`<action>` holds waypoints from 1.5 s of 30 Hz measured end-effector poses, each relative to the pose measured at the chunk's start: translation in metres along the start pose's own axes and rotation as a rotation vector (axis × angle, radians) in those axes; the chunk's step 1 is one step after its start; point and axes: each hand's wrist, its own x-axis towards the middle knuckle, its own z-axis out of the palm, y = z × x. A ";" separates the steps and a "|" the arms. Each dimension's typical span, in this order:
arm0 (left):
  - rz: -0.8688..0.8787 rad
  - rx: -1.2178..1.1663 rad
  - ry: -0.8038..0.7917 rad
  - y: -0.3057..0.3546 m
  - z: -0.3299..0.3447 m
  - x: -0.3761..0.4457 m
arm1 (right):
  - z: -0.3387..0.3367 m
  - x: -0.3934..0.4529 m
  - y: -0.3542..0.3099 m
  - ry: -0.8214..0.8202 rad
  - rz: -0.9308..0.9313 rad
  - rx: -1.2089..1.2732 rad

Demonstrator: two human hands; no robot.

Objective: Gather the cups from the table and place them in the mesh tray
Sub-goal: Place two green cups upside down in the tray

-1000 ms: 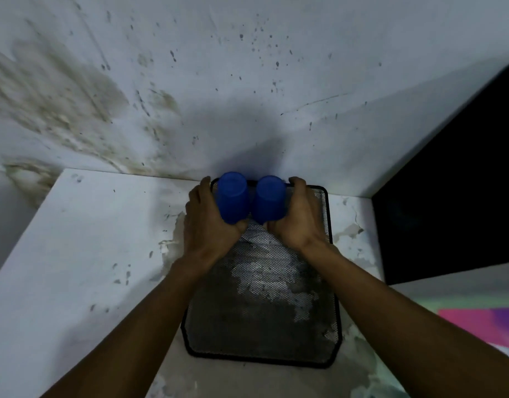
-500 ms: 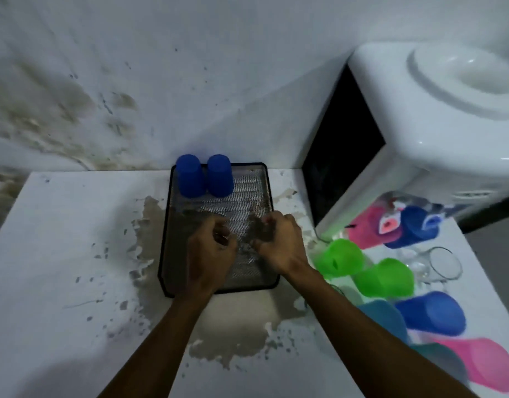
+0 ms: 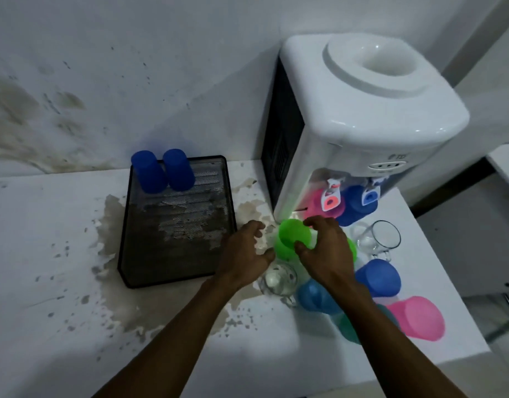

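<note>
The black mesh tray (image 3: 124, 254) lies on the white table, with two blue cups (image 3: 148, 172) (image 3: 178, 169) upside down in its far left corner. Right of the tray stands an upside-down green cup (image 3: 292, 235). My left hand (image 3: 243, 254) is beside it, fingers apart and holding nothing. My right hand (image 3: 326, 251) is curled over a second green cup (image 3: 352, 249), which is mostly hidden. Its thumb and forefinger touch the first green cup; whether it grips either is unclear.
More cups crowd the right: a glass mug (image 3: 387, 239), a glass (image 3: 277, 280), blue (image 3: 378, 278), light blue (image 3: 316, 297), teal (image 3: 348, 328) and pink (image 3: 417, 317) ones. A white water dispenser (image 3: 362, 110) stands behind with a pink (image 3: 315, 205) and a blue cup (image 3: 356, 209) under its taps.
Both hands let go of the two blue cups in the tray's far corner, drew back, and moved right to the green cups. The view swung right, showing the dispenser.
</note>
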 end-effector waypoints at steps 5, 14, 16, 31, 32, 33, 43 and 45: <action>-0.039 0.149 -0.098 0.024 0.039 0.022 | -0.015 0.009 0.039 -0.118 0.129 -0.203; -0.116 0.270 -0.100 0.034 0.079 0.037 | -0.014 0.019 0.077 -0.239 0.127 -0.160; -0.113 0.239 -0.067 0.036 0.080 0.038 | -0.016 0.021 0.080 -0.234 0.108 -0.128; -0.361 -0.466 0.553 0.037 -0.009 0.023 | -0.035 0.009 0.002 -0.093 -0.222 0.413; -0.399 -0.496 0.601 0.036 -0.015 0.025 | -0.030 0.010 -0.004 -0.112 -0.194 0.488; -0.432 -0.528 0.653 0.032 -0.020 0.027 | -0.024 0.011 -0.011 -0.132 -0.156 0.561; -0.801 -1.094 0.437 -0.033 -0.056 0.053 | 0.055 0.060 -0.076 -0.400 0.690 1.269; -0.843 -1.119 0.374 -0.036 -0.067 0.058 | 0.075 0.072 -0.083 -0.550 0.795 1.389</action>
